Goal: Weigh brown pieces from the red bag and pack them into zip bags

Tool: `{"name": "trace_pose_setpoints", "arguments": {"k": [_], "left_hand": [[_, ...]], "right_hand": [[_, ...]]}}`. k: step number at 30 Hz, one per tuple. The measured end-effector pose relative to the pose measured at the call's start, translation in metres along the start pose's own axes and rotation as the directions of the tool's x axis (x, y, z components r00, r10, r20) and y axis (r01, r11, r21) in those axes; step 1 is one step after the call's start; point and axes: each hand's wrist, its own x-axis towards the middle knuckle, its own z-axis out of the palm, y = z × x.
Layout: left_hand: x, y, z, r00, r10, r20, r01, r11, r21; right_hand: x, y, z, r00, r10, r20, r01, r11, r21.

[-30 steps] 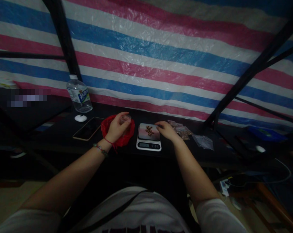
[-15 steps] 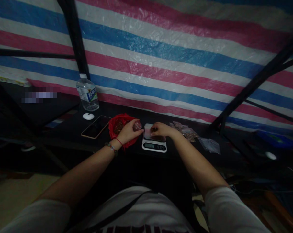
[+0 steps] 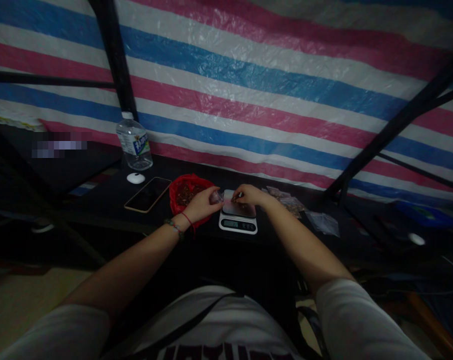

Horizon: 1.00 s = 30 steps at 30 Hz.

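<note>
My left hand (image 3: 200,205) is closed on a small clear plastic bag (image 3: 216,197), held beside the left edge of a white digital kitchen scale (image 3: 238,225). Under that wrist and hand lies an open red plastic bag (image 3: 173,199) with small brown pieces (image 3: 187,193) inside. Over the scale's metal plate, my right hand (image 3: 253,195) has its fingertips pinched together around small brown pieces (image 3: 235,197). The scale's display is lit, but its digits are too small to read surely.
Filled clear bags (image 3: 291,204) and flat clear bags (image 3: 323,223) lie on the right. To the left are a phone (image 3: 148,194), a white mouse (image 3: 135,178) and a plastic bottle (image 3: 134,145). Black frame bars (image 3: 115,60) and a striped sheet (image 3: 241,100) stand behind.
My right fingertips have shifted slightly left over the plate, and the brown pieces at them show more. My left hand has moved slightly right with the clear bag, toward the scale.
</note>
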Motion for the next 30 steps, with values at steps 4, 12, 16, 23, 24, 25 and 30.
{"name": "trace_pose_setpoints", "arguments": {"k": [4, 12, 16, 23, 24, 25, 30], "left_hand": [[0.000, 0.001, -0.001, 1.000, 0.002, 0.008, -0.003, 1.000, 0.017], [0.002, -0.002, 0.000, 1.000, -0.004, 0.000, 0.004, 1.000, 0.018], [0.003, -0.002, -0.002, 1.000, -0.015, -0.020, 0.015, 1.000, -0.003], [0.004, -0.001, -0.003, 0.993, -0.063, -0.096, 0.061, 0.998, -0.029], [0.004, -0.001, -0.003, 0.993, -0.067, -0.101, 0.063, 0.997, -0.040], [0.004, 0.000, -0.004, 0.992, -0.071, -0.105, 0.066, 0.997, -0.050], [0.006, 0.002, -0.007, 0.982, -0.124, -0.140, 0.107, 0.987, -0.122]], "right_hand": [[0.007, 0.001, -0.001, 1.000, 0.017, 0.016, -0.016, 0.994, -0.108], [0.013, -0.002, -0.003, 0.989, 0.116, 0.087, -0.104, 0.985, -0.137], [0.013, -0.001, -0.007, 0.991, 0.132, 0.022, -0.132, 0.991, 0.018], [0.033, -0.038, -0.020, 0.992, -0.023, -0.127, 0.077, 0.893, 0.444], [0.037, -0.047, -0.020, 0.990, -0.052, -0.133, 0.110, 0.872, 0.478], [0.041, -0.055, -0.020, 0.987, -0.083, -0.140, 0.143, 0.853, 0.503], [0.054, -0.078, -0.019, 0.981, -0.142, -0.134, 0.189, 0.859, 0.476]]}}
